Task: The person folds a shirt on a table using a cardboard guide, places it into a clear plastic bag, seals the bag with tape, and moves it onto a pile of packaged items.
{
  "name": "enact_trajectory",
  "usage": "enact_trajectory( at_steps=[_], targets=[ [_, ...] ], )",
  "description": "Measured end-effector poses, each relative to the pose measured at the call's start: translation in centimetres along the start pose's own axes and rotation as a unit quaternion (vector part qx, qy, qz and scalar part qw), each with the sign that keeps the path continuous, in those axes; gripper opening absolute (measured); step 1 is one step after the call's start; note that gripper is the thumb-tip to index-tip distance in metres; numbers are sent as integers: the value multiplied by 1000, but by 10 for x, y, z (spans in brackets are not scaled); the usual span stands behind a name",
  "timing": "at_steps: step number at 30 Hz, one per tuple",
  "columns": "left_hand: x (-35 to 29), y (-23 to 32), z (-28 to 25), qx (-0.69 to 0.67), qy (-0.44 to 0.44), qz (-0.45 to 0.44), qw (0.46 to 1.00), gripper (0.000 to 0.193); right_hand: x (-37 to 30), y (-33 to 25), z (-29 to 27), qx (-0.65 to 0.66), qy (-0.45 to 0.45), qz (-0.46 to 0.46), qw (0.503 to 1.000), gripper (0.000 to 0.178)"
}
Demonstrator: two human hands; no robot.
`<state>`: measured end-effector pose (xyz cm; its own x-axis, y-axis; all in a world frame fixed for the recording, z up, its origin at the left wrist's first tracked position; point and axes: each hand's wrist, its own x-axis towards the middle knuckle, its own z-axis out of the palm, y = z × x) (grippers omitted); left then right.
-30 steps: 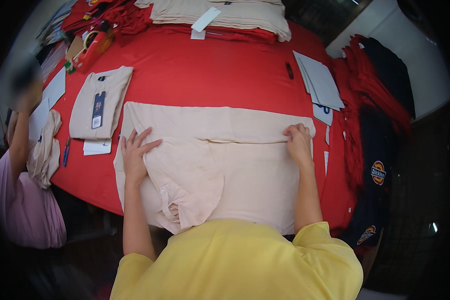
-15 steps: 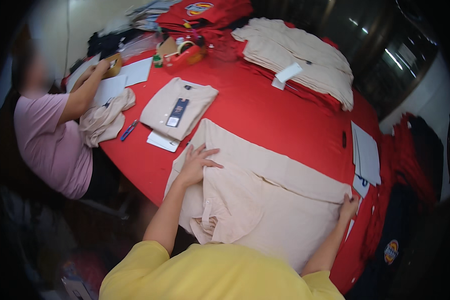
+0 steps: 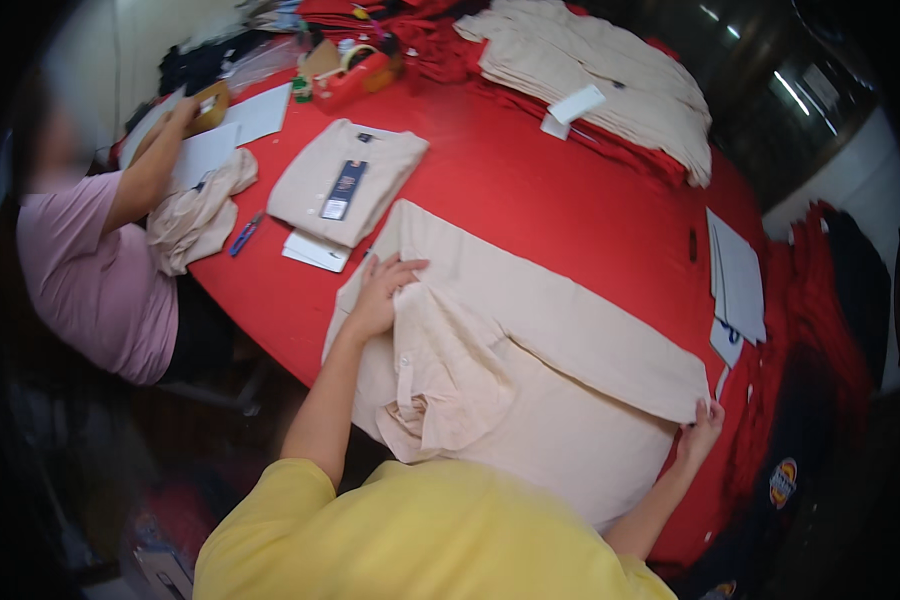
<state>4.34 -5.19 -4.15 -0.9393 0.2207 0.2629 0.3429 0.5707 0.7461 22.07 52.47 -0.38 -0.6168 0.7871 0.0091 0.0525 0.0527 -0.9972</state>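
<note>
A beige buttoned shirt (image 3: 570, 420) lies spread on the red-covered table in front of me. Its far side is turned over in a long strip running toward the right. My left hand (image 3: 382, 295) rests on the cloth beside the collar and button placket, fingers stretched out. At the strip's right end, my right hand (image 3: 703, 427) pinches the corner of the shirt between thumb and fingers. Beyond my left hand sits a folded beige shirt (image 3: 380, 185) with a dark hang tag (image 3: 343, 190), and white cards (image 3: 315, 250) stick out beneath it.
A stack of beige garments (image 3: 600, 80) stands at the back. White cards (image 3: 737, 280) lie at the right edge. At the left a person in pink (image 3: 105, 270) handles a tape roll (image 3: 210, 107); blue snips (image 3: 245, 234) and a red tape dispenser (image 3: 355, 80) are on the table.
My right hand has drawn the corner slightly toward me, and the turned-over strip looks wider at that end. My left hand stays on the cloth. The whole view has shifted a little.
</note>
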Motion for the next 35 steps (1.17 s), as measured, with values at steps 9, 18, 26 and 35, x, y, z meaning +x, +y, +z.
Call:
enact_trajectory(
  at_steps=[9, 18, 26, 35],
  targets=[
    [6, 4, 0, 38, -3, 22, 999, 15, -31, 16, 4, -375, 97, -138, 911, 24],
    [0, 10, -4, 55, -18, 13, 998, 14, -35, -40, 30, -552, 41, -88, 829, 33],
    [2, 0, -1, 98, 6, 50, 994, 16, -21, 10, 86, -652, -16, -106, 751, 71],
    [0, 10, -5, 58, 0, 30, 998, 21, -29, 2, 88, -669, 5, -115, 734, 81]
  ],
)
